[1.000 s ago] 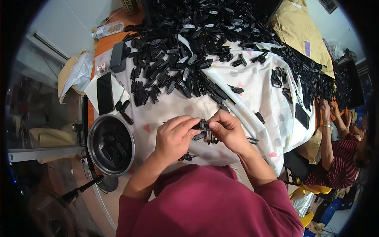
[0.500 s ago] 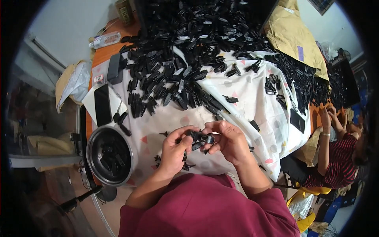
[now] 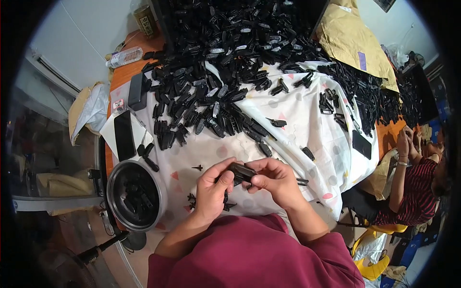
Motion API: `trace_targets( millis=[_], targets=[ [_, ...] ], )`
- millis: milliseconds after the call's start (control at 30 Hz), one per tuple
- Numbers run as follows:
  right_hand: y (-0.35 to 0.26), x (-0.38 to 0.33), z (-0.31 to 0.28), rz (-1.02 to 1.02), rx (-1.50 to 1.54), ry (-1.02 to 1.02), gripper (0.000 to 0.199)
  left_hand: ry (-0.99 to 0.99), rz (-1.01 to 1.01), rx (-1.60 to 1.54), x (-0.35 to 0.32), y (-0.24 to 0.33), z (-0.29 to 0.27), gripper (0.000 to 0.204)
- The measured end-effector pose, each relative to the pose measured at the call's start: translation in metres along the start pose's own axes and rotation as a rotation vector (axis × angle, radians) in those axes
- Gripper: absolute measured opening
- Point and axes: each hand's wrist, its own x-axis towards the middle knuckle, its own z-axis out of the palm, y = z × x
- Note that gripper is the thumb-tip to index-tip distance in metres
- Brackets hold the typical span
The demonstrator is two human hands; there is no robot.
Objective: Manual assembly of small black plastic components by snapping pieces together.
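In front of my chest, both hands hold a small dark plastic part [image 3: 243, 172] with a long, glossy body; its exact kind is unclear. My left hand [image 3: 212, 192] is closed on its left end, thumb on top. My right hand [image 3: 279, 185] pinches the right end between thumb and fingers. The fingers hide part of it. Beneath the hands, a white patterned cloth [image 3: 185, 156] bears a few tiny black pieces [image 3: 197, 167]. Beyond them spreads a large heap of similar black parts [image 3: 211, 96]. A round metal bowl [image 3: 160, 201] holds more black pieces at left.
A dark phone [image 3: 125, 137] lies on white paper at left, near a black box [image 3: 138, 91] and a clear bottle [image 3: 126, 57]. Another phone [image 3: 361, 144] lies at right. A brown paper bag [image 3: 353, 43] stands back right. At far right another person [image 3: 408, 187] works with their hands.
The part between my hands has turned and now shows a broad, smooth dark face. My right hand's fingers have closed lower around its end. The view has shifted slightly.
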Motion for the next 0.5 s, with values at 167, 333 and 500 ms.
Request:
trace_targets(
  millis=[167,333,500],
  targets=[
    [0.009,-0.009,0.007,-0.319,-0.509,0.090,0.033,0.000,0.036,0.137,-0.007,0.008,0.004,0.030],
    [0.002,-0.016,0.015,-0.482,-0.767,0.041,0.033,-0.088,-0.057,-0.174,-0.014,0.003,-0.004,0.027],
    [0.011,0.006,0.001,-0.594,-0.834,0.037,0.025,-0.058,-0.074,-0.011,0.001,0.000,-0.015,0.023]
  ],
)
